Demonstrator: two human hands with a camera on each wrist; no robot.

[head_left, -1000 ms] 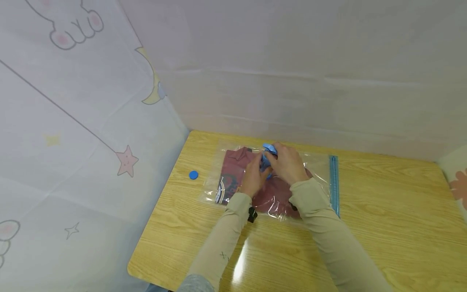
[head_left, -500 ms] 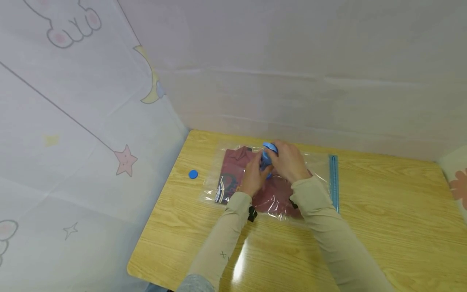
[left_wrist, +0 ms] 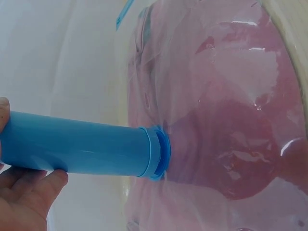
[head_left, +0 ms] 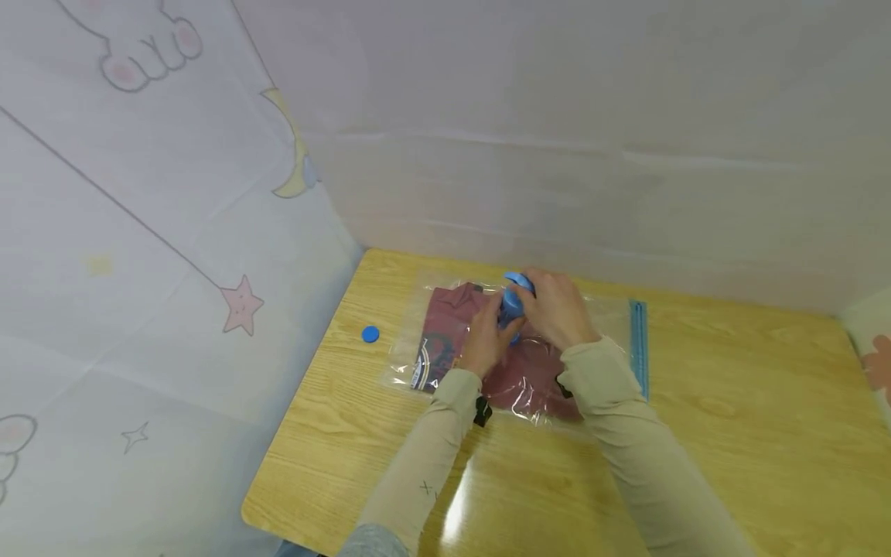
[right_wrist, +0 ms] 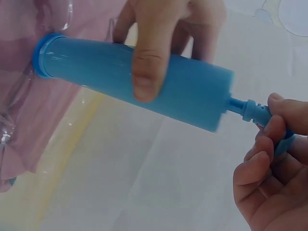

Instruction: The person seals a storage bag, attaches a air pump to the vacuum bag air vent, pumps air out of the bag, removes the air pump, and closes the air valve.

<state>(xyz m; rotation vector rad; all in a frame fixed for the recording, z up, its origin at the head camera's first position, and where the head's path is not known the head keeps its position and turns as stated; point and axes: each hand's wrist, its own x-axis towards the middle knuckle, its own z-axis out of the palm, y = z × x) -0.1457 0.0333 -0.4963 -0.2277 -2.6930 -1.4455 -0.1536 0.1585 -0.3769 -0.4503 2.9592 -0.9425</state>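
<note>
Here, a person is holding a blue pump (head_left: 513,303) with two bare hands over a clear plastic bag (head_left: 611,316). The left hand (head_left: 483,340) is wrapping its fingers and thumb around the fat tube of the pump. The right hand (head_left: 559,308) is gripping the handle (head_left: 520,281) at the other end, and its fingers are curling tightly around it. A short bit of thin blue rod (right_wrist: 236,105) is showing between the tube and the handle in the right wrist view. The far end of the tube is meeting a round blue ring (left_wrist: 164,153) on the bag, so the pump is sticking up from around the bag's middle. The bag is lying flat on a wooden table (head_left: 738,371), and dark red clothes (head_left: 451,313) are filling most of it. Shiny spots are glinting on the plastic. A blue zip strip (head_left: 638,340) is running along the bag's right edge. A small round blue cap (head_left: 370,333) is resting on the table just beside the bag's left edge. Long tan sleeves (head_left: 418,456) are covering the person's arms. Behind the table, a pale sheet (head_left: 557,77) is hanging, and a pink star (head_left: 242,305) and a yellow moon (head_left: 295,158) are decorating the left side.
</note>
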